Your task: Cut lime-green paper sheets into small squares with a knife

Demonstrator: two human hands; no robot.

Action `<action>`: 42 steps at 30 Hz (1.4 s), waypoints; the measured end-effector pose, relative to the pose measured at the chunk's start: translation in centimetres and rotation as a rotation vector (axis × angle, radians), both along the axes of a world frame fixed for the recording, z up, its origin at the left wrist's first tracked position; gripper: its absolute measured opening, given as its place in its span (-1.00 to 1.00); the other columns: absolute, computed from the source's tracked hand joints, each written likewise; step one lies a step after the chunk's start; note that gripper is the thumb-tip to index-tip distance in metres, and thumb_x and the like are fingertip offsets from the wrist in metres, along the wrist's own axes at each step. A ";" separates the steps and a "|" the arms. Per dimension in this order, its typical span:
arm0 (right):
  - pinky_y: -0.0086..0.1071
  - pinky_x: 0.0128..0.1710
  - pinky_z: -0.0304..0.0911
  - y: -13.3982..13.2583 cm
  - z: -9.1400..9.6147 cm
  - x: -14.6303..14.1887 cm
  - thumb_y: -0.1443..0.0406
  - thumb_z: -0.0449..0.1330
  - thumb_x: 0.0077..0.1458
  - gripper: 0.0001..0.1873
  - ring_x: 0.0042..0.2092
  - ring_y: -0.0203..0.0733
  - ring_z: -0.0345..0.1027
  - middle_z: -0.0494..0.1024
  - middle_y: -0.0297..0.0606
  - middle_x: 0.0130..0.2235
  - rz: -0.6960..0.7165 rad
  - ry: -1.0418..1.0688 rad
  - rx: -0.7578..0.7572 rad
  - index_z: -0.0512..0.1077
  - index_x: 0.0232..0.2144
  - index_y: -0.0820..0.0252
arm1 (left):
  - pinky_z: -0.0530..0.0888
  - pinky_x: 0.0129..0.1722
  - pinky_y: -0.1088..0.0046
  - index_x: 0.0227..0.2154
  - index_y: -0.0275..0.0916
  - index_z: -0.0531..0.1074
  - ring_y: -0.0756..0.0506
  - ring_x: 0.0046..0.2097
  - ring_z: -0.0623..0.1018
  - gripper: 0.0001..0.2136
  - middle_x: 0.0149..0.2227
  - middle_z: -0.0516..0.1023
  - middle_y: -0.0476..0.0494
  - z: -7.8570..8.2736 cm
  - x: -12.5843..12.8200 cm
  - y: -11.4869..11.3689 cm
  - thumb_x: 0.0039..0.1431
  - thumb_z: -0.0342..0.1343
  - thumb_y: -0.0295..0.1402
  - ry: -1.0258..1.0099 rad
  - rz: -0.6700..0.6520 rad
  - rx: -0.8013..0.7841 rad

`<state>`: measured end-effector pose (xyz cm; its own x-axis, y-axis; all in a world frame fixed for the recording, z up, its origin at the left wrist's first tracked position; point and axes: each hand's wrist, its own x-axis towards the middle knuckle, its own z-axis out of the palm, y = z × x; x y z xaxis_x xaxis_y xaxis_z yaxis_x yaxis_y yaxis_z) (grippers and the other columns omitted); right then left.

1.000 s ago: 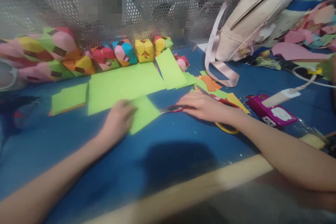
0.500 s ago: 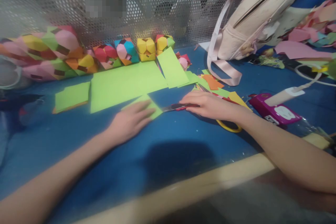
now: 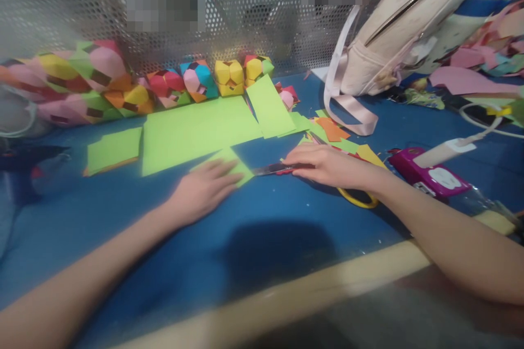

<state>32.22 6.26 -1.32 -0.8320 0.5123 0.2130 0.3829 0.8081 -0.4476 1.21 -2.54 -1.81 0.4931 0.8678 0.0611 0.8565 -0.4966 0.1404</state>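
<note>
My left hand (image 3: 210,185) lies flat, fingers stretched out, on a small green paper piece (image 3: 241,169) with a pointed right corner. My right hand (image 3: 323,162) is closed over a pair of scissors (image 3: 266,170), its thumb mostly hidden. The metal blades point left, their tip at the paper's corner. Red shows by the fingers, and a yellow handle loop sticks out under the wrist. Behind my hands lie a large green sheet (image 3: 196,128), a green strip (image 3: 270,106) and, to the left, a small green stack (image 3: 114,150).
Folded paper balls (image 3: 229,77) line the back, before a perforated metal screen (image 3: 229,27). Paper scraps (image 3: 333,130) lie behind my right hand. A pale backpack (image 3: 385,38), a purple box with a white plug (image 3: 434,172) and a glue gun (image 3: 24,169) stand around the blue tabletop (image 3: 270,212).
The view has shifted very slightly. Both hands, the scissors and the papers stay in nearly the same places.
</note>
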 end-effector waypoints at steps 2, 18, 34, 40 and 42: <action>-0.04 0.13 0.17 0.0 0.1 0.0 0.27 0.09 0.27 -0.75 -0.02 -0.07 0.42 0.59 -0.13 -0.09 0.001 0.003 -0.006 0.54 -0.12 0.14 | 0.31 0.25 0.05 0.10 -0.08 0.48 -0.26 0.26 0.36 -0.49 0.25 0.38 -0.10 0.0 0.0 0.0 0.39 -0.30 -0.06 -0.001 0.004 -0.001; -0.22 -0.03 0.28 -1.0 0.9 -0.2 0.29 0.08 0.27 -0.78 -0.11 -0.11 0.41 0.57 -0.15 -0.16 0.039 -0.007 -0.038 0.52 -0.17 0.17 | 0.31 0.25 0.07 0.09 -0.08 0.49 -0.26 0.27 0.36 -0.49 0.25 0.38 -0.10 0.1 0.1 0.0 0.38 -0.30 -0.06 -0.008 0.013 -0.009; -0.27 -0.15 0.34 -2.5 1.4 -0.7 0.34 0.11 0.25 -0.78 -0.13 -0.10 0.43 0.56 -0.14 -0.17 0.031 -0.089 -0.038 0.51 -0.12 0.20 | 0.32 0.24 0.07 0.08 -0.06 0.49 -0.26 0.25 0.37 -0.50 0.25 0.38 -0.09 -0.1 0.1 -0.1 0.38 -0.28 -0.06 -0.024 0.017 -0.012; -0.29 -0.17 0.33 -2.9 1.4 -0.8 0.34 0.11 0.26 -0.80 -0.13 -0.10 0.42 0.55 -0.13 -0.16 0.064 -0.087 0.004 0.51 -0.14 0.19 | 0.31 0.24 0.06 0.08 -0.08 0.49 -0.29 0.25 0.37 -0.49 0.25 0.38 -0.12 0.0 0.1 0.0 0.38 -0.29 -0.05 -0.040 0.010 -0.018; -0.30 -0.17 0.32 -2.9 1.4 -0.9 0.35 0.11 0.27 -0.80 -0.13 -0.10 0.42 0.55 -0.12 -0.16 0.068 -0.085 0.011 0.51 -0.14 0.20 | 0.31 0.24 0.06 0.08 -0.09 0.50 -0.29 0.25 0.37 -0.49 0.25 0.38 -0.13 0.0 0.1 0.0 0.39 -0.29 -0.06 -0.038 0.005 -0.018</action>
<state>31.35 3.34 0.04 -0.8800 0.4520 0.1459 0.3631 0.8383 -0.4068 1.28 -2.57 -1.85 0.4868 0.8711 0.0643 0.8527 -0.4899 0.1812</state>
